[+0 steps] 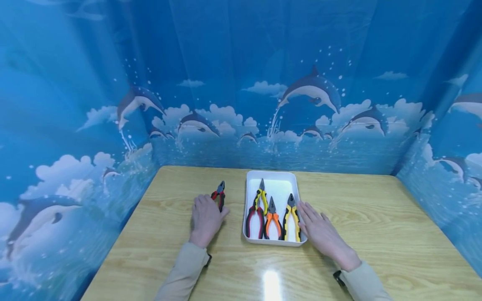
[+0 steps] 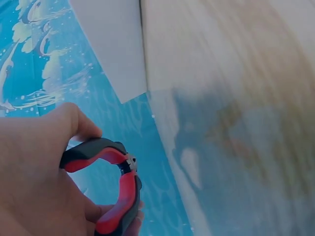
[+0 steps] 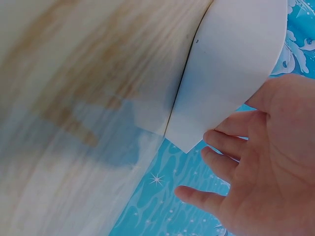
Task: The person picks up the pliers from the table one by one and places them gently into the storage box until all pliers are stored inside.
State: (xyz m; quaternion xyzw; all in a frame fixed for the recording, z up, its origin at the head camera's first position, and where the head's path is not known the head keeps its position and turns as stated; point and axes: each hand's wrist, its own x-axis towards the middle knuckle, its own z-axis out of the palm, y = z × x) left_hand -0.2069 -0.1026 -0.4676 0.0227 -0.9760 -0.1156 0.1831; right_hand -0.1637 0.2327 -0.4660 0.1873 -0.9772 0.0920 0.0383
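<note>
My left hand (image 1: 206, 216) lies on the wooden table (image 1: 376, 217), left of a white tray (image 1: 278, 184). It grips the red-and-black pliers (image 1: 219, 195), whose nose points away from me. The left wrist view shows my fingers (image 2: 44, 187) curled round the pliers' handles (image 2: 115, 189), with the tray (image 2: 113, 49) beyond. My right hand (image 1: 319, 228) rests flat on the table against the tray's right side, fingers straight. From the right wrist, the open hand (image 3: 256, 162) has fingertips close to the tray's wall (image 3: 231, 64). In the tray lie several pliers: red-handled (image 1: 255, 219), orange-handled (image 1: 273, 221) and yellow-and-black (image 1: 291, 219).
Blue curtains printed with dolphins (image 1: 312, 90) close off the table at the back and on both sides. Bare wood (image 1: 395, 234) stretches right of the tray, with a bright light reflection (image 1: 272, 284) near the front edge.
</note>
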